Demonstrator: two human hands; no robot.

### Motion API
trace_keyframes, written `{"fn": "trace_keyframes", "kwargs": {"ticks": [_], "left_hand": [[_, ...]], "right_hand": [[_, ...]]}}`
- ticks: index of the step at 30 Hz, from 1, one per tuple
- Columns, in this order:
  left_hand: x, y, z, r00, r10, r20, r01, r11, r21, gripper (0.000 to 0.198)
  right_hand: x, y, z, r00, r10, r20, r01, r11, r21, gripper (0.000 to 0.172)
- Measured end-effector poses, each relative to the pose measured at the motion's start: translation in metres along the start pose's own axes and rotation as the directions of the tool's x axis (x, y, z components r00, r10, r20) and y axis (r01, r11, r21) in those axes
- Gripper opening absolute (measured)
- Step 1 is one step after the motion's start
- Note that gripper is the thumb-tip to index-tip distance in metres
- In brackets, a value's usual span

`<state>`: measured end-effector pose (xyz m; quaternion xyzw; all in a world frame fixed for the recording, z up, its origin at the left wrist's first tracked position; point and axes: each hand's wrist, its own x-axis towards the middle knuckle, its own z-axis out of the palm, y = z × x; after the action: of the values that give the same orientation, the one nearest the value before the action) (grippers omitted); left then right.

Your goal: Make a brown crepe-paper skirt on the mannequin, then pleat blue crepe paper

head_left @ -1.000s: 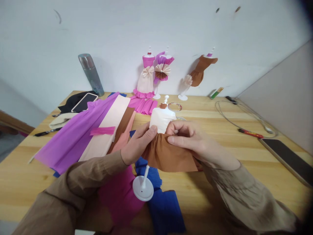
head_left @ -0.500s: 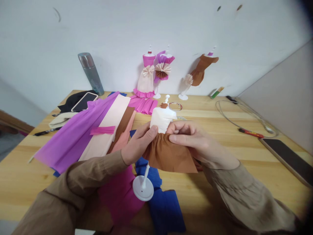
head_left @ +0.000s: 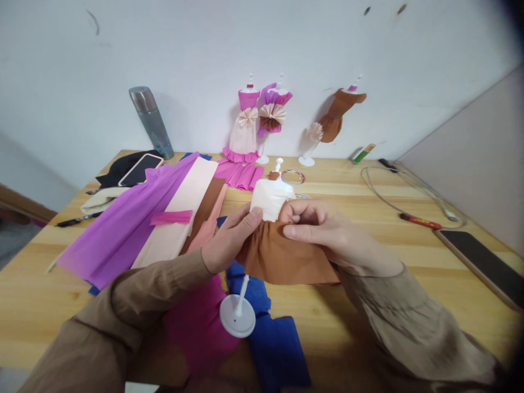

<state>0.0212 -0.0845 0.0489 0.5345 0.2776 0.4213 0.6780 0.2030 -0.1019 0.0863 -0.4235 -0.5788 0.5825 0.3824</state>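
Note:
A small white mannequin (head_left: 271, 199) on a round white stand (head_left: 237, 315) is held above the wooden table (head_left: 368, 305). A brown crepe-paper skirt (head_left: 286, 259) is gathered around its waist. My left hand (head_left: 229, 243) pinches the skirt's gathered top at the left of the waist, thumb pressed on the white torso. My right hand (head_left: 327, 234) is closed on the paper at the right of the waist, fingers curled over the gathers. Both sleeves are tan.
Sheets of purple (head_left: 123, 224), cream, brown, magenta and blue crepe paper (head_left: 278, 349) lie on the table's left and front. Three dressed mannequins (head_left: 249, 125) stand by the wall, with a grey flask (head_left: 150, 121). A phone (head_left: 141, 170), a tablet (head_left: 483, 267), a cable and a red pen lie around.
The brown skirt has spread a little wider at its lower right edge. Both hands keep the same grip at the waist, and the mannequin has barely shifted.

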Motion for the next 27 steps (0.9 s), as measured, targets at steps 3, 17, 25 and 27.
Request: {"fn": "trace_keyframes", "kwargs": {"ticks": [3,17,25,27], "left_hand": [[0.0,0.002,0.001,0.999,0.036,-0.002,-0.036,0.998,0.06,0.05],[-0.003,0.012,0.004,0.996,0.094,0.004,-0.092,0.974,0.209,0.051],[-0.004,0.011,0.003,0.995,0.095,-0.007,-0.091,0.97,0.227,0.051],[-0.004,0.01,0.003,0.996,0.089,-0.004,-0.086,0.972,0.22,0.051]], "right_hand": [[-0.002,0.0,0.003,1.0,0.013,-0.001,-0.013,0.997,0.074,0.03],[0.0,0.0,0.012,0.995,0.049,-0.086,-0.042,0.996,0.074,0.022],[0.002,0.006,0.011,0.997,0.011,-0.074,-0.009,1.0,0.024,0.027],[0.003,0.006,0.01,0.997,0.014,-0.073,-0.011,0.999,0.034,0.027]]}}
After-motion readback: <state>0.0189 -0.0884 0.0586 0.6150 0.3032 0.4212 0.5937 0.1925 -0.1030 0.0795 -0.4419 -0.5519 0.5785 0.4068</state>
